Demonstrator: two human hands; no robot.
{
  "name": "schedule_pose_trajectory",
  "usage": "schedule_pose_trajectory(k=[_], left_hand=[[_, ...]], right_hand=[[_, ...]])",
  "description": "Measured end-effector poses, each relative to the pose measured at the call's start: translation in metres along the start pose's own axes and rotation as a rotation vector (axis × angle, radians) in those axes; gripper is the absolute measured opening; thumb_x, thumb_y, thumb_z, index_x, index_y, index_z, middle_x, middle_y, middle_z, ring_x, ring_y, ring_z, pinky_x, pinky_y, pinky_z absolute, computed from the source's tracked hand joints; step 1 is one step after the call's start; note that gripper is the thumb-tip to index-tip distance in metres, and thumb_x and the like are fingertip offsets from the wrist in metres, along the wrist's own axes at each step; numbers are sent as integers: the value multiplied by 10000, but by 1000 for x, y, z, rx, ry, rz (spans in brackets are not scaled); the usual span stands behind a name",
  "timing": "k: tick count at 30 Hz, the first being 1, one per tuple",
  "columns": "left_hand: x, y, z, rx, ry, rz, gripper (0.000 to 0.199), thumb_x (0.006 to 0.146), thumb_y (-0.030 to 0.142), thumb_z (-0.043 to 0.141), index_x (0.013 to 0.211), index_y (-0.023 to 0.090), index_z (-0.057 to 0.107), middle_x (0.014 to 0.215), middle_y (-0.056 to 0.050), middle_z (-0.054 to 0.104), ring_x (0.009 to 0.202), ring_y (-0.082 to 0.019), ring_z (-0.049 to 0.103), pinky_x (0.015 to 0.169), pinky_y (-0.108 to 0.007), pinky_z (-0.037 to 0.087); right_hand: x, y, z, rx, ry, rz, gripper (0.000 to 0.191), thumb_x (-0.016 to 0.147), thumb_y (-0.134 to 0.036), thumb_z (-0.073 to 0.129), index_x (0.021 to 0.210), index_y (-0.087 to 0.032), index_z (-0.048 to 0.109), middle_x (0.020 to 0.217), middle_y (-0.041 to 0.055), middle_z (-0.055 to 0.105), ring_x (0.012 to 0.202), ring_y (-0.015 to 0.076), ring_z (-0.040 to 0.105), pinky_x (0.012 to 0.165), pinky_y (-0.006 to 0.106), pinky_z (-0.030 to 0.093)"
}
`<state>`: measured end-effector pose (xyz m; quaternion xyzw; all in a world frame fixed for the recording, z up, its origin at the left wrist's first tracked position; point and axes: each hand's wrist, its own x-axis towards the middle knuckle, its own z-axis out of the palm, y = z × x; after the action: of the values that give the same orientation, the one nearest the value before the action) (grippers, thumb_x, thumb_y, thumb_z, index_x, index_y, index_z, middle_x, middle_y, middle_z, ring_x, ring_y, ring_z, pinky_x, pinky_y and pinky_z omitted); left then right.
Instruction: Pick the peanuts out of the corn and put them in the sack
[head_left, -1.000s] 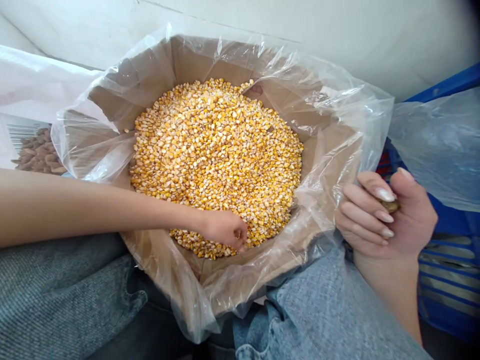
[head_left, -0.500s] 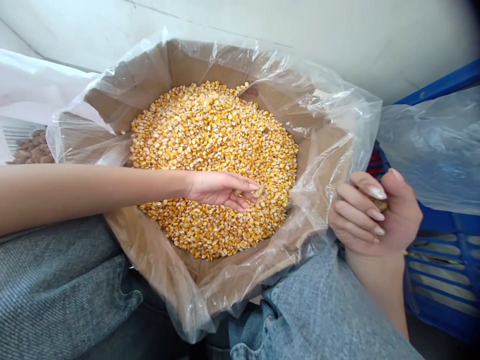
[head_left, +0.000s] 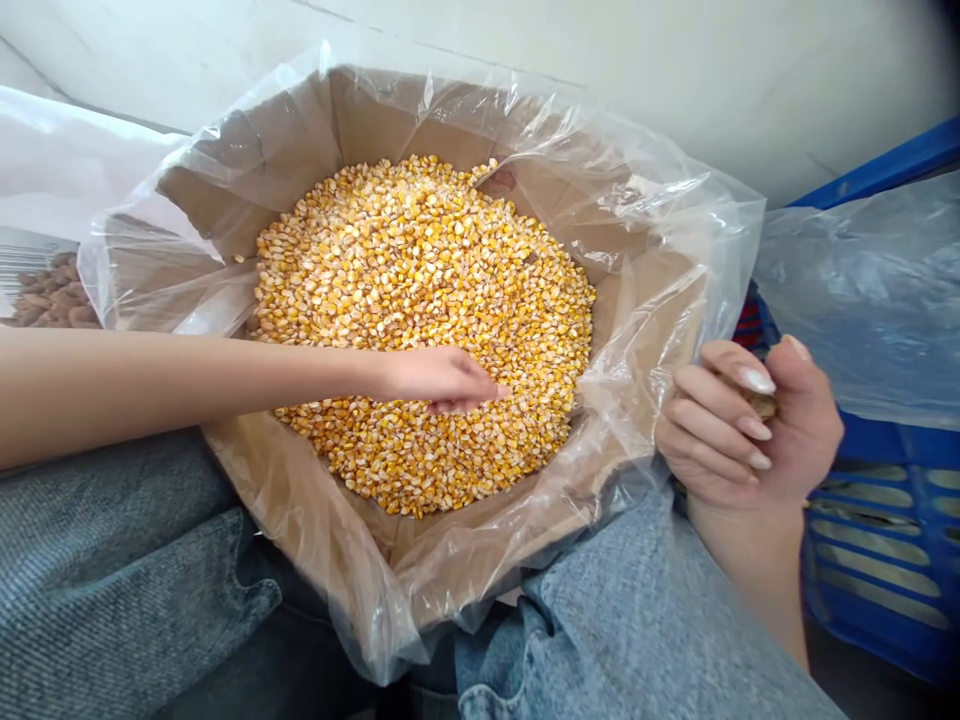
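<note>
A cardboard box (head_left: 247, 140) lined with clear plastic holds a wide heap of yellow corn kernels (head_left: 420, 270). Over the heap's near middle, my left hand (head_left: 442, 377) is turned back-up with its fingers curled down and closed at the kernels. Whatever it grips is hidden, and the fingertips are slightly blurred. Beside the box's right side, my right hand (head_left: 735, 430) is raised with its fingers curled. Between thumb and fingers shows a small brown piece (head_left: 763, 404), mostly covered, that looks like a peanut in its shell.
On the right stands a blue plastic basket (head_left: 885, 560) with a clear plastic sheet (head_left: 862, 300) above it. At far left lies a bag of brown nuts (head_left: 56, 292). A pale wall (head_left: 525, 40) rises behind. My jeans-clad knees (head_left: 637, 600) flank the box.
My left hand has turned from palm-side view to back-up and lowered onto the corn; the peanut shell seen at its fingertips is out of sight. My right hand stays nearly still.
</note>
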<state>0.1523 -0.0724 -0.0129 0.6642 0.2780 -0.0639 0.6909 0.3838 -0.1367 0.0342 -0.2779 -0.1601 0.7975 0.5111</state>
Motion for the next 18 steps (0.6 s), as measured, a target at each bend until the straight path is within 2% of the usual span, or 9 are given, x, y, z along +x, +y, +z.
schedule_pose_trajectory(k=[4,5,6,9,12,14,16,17,18], left_hand=[[-7,-15,28,175,-670,-159,214,658,298,533,500,160,577,379,28,426,348,-69,362,353,-185,290],[-8,-22,35,228,-748,-221,176,615,244,556,459,165,570,348,32,419,330,-77,368,342,-187,294],[-8,-29,41,281,-751,-279,164,574,198,567,414,165,551,322,34,410,312,-84,370,334,-194,303],[-6,-45,50,472,-666,-398,198,520,97,527,335,159,491,297,28,411,280,-107,373,341,-233,332],[-3,-44,40,695,-537,-295,176,533,71,504,381,154,529,358,2,484,321,-115,398,394,-250,350],[-1,-34,25,824,-342,-136,146,590,109,505,489,151,603,471,-28,566,400,-118,439,461,-249,367],[0,-18,8,895,-73,-12,189,676,160,464,645,147,650,614,-51,621,496,-118,479,537,-241,381],[0,-9,1,877,39,26,218,711,182,439,717,148,654,669,-51,631,533,-113,490,567,-233,383],[-1,-1,-4,819,92,57,240,735,203,420,769,153,653,703,-43,635,554,-105,494,583,-224,384]], right_hand=[[0,0,0,-18,25,9,205,769,-324,464,625,-183,424,422,-90,237,251,-13,76,189,25,46],[-1,0,0,-21,29,10,206,765,-326,467,622,-184,423,418,-90,243,250,-13,73,187,27,46],[-1,0,0,-21,37,6,211,765,-332,464,620,-185,421,415,-89,252,249,-13,72,187,28,44],[-2,0,1,-25,67,-1,228,775,-355,438,621,-187,421,412,-85,299,248,-14,78,194,31,43],[-2,-1,1,-47,77,1,232,780,-365,423,626,-193,426,418,-81,345,243,-12,84,192,39,57],[-2,-1,0,-64,70,-1,227,775,-366,431,626,-195,427,419,-79,351,241,-12,78,187,44,56],[-2,-1,0,-69,61,-1,218,769,-359,444,627,-194,427,415,-81,334,242,-13,73,186,45,43],[-2,-1,0,-66,60,-2,215,768,-354,449,627,-192,427,412,-82,320,244,-14,69,188,44,35],[-2,-1,1,-60,62,0,213,768,-349,452,627,-191,427,410,-84,304,246,-15,65,189,42,29]])
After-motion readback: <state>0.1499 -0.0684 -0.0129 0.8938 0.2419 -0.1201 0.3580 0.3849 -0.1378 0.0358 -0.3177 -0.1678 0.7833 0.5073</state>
